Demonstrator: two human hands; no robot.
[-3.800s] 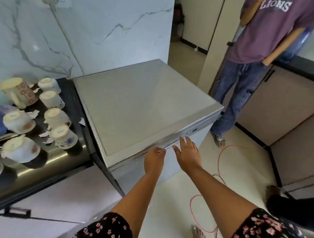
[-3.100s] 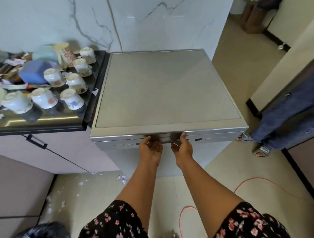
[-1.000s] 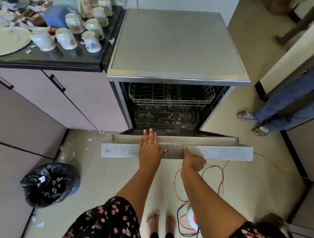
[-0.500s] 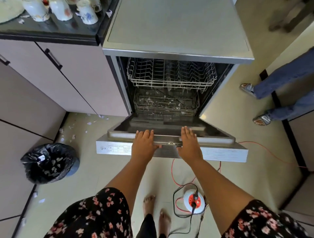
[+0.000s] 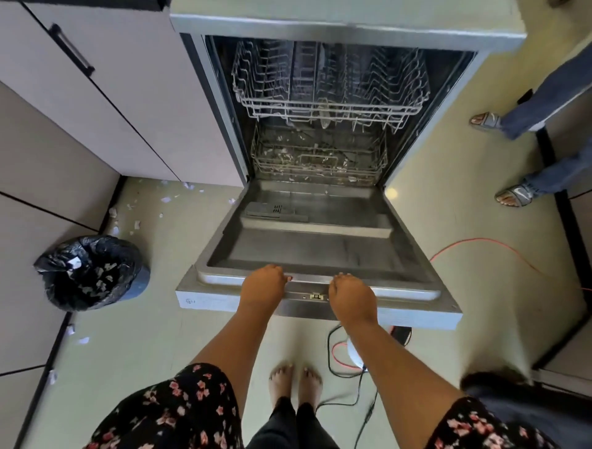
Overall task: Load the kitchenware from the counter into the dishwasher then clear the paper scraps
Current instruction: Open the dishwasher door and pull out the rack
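The dishwasher [image 5: 346,27] stands open at 12 o'clock, its door [image 5: 314,250] folded flat toward the person. The left hand [image 5: 261,286] and right hand [image 5: 350,296] curl over the door's near rim, with the fingertips mostly hidden behind the knuckles. Pale bits lie in the lower rack [image 5: 317,160], too dim to identify. Paper scraps [image 5: 137,224] litter the floor at 10 o'clock, above a black-lined bin [image 5: 93,272] at 9. The counter [image 5: 96,2] is cut to a dark sliver at 11 o'clock.
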